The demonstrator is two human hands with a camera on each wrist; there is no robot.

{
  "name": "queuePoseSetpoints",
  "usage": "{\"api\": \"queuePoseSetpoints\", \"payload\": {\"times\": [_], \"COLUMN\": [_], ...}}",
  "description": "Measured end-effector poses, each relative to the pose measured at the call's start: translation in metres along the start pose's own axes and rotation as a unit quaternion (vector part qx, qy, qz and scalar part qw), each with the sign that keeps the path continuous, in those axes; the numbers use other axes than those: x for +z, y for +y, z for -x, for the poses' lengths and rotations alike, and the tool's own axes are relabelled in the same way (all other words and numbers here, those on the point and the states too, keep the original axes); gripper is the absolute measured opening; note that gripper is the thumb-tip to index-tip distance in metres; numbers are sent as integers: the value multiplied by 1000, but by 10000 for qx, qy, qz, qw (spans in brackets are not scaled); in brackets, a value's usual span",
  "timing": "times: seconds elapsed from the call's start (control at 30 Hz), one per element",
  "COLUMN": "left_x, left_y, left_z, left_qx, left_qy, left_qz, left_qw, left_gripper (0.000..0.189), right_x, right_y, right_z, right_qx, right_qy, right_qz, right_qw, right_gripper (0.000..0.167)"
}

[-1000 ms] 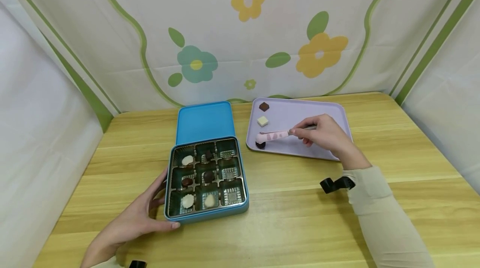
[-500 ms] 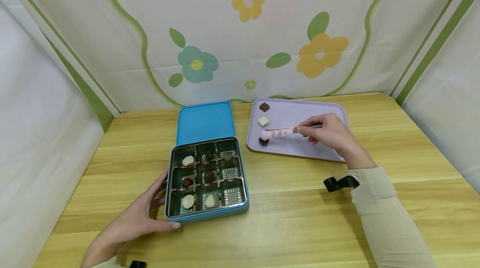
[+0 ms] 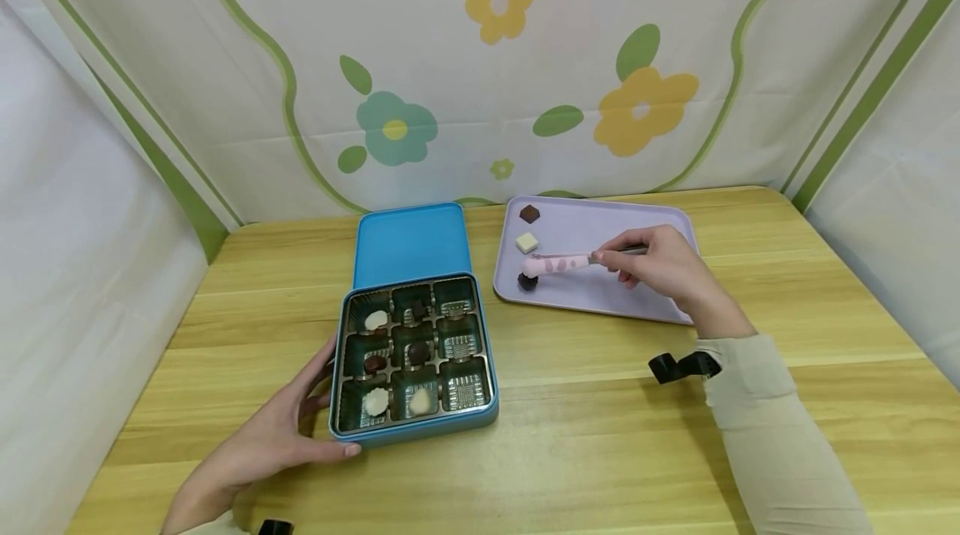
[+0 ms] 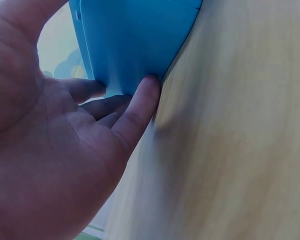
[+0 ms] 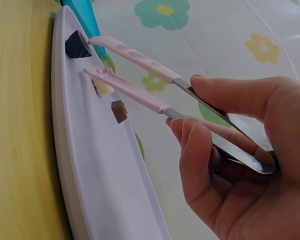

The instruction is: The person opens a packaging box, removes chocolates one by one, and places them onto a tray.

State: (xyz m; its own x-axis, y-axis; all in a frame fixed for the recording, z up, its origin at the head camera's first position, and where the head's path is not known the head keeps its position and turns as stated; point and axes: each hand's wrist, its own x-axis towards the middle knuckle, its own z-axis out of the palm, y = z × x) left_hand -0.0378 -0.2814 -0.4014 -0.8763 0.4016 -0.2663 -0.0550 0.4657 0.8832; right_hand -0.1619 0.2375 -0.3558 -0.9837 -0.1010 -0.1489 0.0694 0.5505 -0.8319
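My right hand [image 3: 656, 268] pinches small metal tongs [image 5: 145, 97] with pale pink arms, whose tips stand apart in the right wrist view. Those tips are right at a dark ridged chocolate [image 3: 528, 282] on the lilac tray [image 3: 600, 302]. Behind it on the tray lie a square white chocolate [image 3: 527, 243] and a brown one [image 3: 529, 214]. My left hand [image 3: 262, 439] rests against the near left corner of a blue tin [image 3: 427, 433]. Its fingertips touch the tin's side wall, with the thumb along the front.
A gold divided insert [image 3: 392, 364] fills the tin, with white chocolates [image 3: 377, 402] and dark ones [image 3: 417, 353] in its left and middle columns. The blue lid [image 3: 411, 243] lies behind the tin. A flowered cloth [image 3: 487, 77] hangs behind the wooden table [image 3: 570, 452].
My right hand and the tongs have shifted slightly right, and the dark chocolate has moved a little right and back on the tray. The left hand and tin stay put.
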Motion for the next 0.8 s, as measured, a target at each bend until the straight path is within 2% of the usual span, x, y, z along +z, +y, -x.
{"api": "queuePoseSetpoints", "payload": {"times": [0.2, 0.33, 0.47, 0.67, 0.8], "left_x": [1, 1, 1, 1, 1], "left_y": [0, 1, 1, 0, 1], "left_z": [1, 1, 1, 3, 4], "left_qx": [81, 160, 242, 221, 226], "left_qy": [23, 18, 26, 59, 58], "left_qz": [38, 52, 30, 37, 60], "left_qw": [10000, 9999, 9997, 9997, 9997], "left_gripper": [132, 133, 132, 132, 132], "right_x": [1, 10, 26, 55, 72], "right_y": [-4, -12, -24, -44, -53], "right_z": [2, 5, 9, 17, 19], "right_qx": [-171, -440, -1106, -2234, -2654], "right_qy": [157, 303, 474, 563, 552], "right_qz": [-8, 129, 242, 402, 325], "right_qw": [9997, 9985, 9924, 9723, 9620], "right_gripper": [36, 31, 24, 18, 17]}}
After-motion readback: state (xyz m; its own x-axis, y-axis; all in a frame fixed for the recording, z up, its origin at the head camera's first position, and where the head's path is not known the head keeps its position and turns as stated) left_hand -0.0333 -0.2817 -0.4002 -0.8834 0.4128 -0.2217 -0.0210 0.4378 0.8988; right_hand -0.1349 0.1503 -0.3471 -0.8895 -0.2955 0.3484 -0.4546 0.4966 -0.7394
